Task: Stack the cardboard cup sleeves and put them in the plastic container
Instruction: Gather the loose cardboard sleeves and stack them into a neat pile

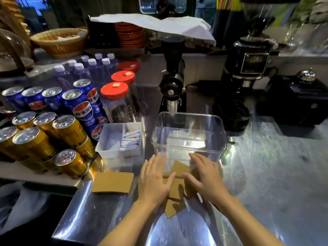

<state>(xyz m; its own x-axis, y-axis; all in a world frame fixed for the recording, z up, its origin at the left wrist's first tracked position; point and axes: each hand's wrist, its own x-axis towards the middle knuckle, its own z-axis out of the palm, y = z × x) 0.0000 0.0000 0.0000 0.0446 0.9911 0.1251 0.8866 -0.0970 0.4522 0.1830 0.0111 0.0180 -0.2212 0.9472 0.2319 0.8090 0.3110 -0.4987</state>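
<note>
A loose pile of brown cardboard cup sleeves [177,188] lies on the steel counter just in front of a clear plastic container [220,132], which stands upright with nothing visible inside. My left hand [155,180] rests flat on the pile's left side, fingers spread. On the pile's right side my right hand [205,176] lies flat, fingers apart. Both hands cover much of the pile. One more sleeve [112,182] lies flat by itself to the left, near the counter's edge.
A white divided tray [106,150] of sachets sits left of the container. Gold cans [35,141], blue cans [81,103] and red-lidded jars [115,98] crowd the left. Two black grinders [173,80] [245,71] stand behind the container. Bare steel counter [266,166] extends right.
</note>
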